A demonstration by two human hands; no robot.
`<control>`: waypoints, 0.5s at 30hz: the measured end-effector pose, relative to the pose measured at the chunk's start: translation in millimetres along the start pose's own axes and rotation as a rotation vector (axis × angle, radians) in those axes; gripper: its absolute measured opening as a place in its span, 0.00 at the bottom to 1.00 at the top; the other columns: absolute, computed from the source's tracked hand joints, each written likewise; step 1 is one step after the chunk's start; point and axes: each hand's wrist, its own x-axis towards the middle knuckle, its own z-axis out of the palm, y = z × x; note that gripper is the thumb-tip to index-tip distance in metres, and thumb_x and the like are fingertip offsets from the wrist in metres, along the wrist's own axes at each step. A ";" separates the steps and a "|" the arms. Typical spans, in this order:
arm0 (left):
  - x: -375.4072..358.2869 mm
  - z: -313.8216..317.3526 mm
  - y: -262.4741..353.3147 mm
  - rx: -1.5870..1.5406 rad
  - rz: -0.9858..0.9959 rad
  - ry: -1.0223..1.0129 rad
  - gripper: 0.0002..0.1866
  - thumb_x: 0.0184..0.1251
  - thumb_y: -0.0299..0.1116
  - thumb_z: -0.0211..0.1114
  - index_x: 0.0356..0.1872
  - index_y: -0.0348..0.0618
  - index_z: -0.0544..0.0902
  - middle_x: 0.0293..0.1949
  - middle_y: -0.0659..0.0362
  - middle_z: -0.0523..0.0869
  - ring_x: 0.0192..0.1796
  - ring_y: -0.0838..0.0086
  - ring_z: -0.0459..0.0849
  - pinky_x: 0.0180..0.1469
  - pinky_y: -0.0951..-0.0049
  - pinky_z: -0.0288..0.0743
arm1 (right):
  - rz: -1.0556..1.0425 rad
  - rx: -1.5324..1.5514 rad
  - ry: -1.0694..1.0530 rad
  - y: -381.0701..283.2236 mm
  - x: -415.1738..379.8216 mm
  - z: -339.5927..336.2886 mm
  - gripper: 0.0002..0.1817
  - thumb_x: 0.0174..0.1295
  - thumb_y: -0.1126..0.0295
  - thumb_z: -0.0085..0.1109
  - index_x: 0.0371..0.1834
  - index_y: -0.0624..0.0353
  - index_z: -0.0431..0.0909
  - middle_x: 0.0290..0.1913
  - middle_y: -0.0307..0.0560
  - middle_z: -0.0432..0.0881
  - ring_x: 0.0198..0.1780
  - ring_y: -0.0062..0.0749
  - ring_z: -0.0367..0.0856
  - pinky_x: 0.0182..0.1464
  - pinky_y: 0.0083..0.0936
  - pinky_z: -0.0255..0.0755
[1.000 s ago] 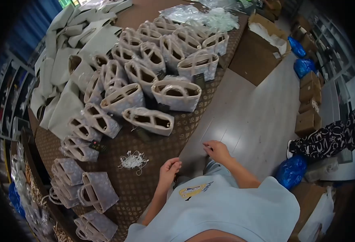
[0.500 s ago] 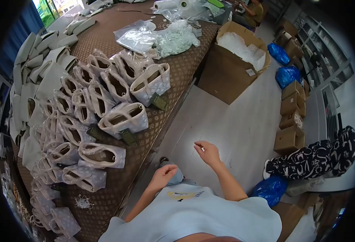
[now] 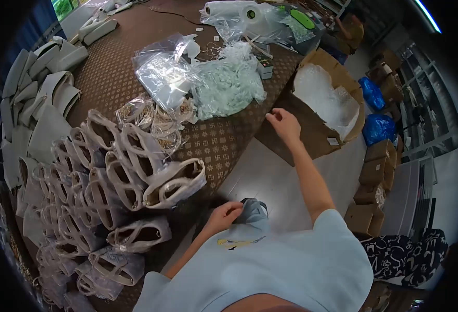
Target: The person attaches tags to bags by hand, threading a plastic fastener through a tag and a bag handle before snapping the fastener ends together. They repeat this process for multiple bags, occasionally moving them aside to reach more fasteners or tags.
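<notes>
Right hand (image 3: pixel 285 125) has moved out to the table's (image 3: pixel 216 136) right edge, near open carton (image 3: pixel 308 146). Left hand (image 3: pixel 223 218) low, near side. Both part-curled; can't tell if gripping. Handbags (image 3: pixel 188 190) on table, left.

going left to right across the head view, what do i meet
handbags, left hand, big open box, blue bags
</notes>
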 end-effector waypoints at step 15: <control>262.8 42.9 122.5 0.027 -0.023 0.607 0.16 0.61 0.37 0.57 0.46 0.41 0.78 0.41 0.55 0.83 0.45 0.65 0.81 0.46 0.67 0.73 | -0.244 -0.602 -0.399 72.6 354.5 72.5 0.40 0.36 0.32 0.60 0.36 0.61 0.82 0.38 0.57 0.82 0.43 0.54 0.80 0.41 0.47 0.73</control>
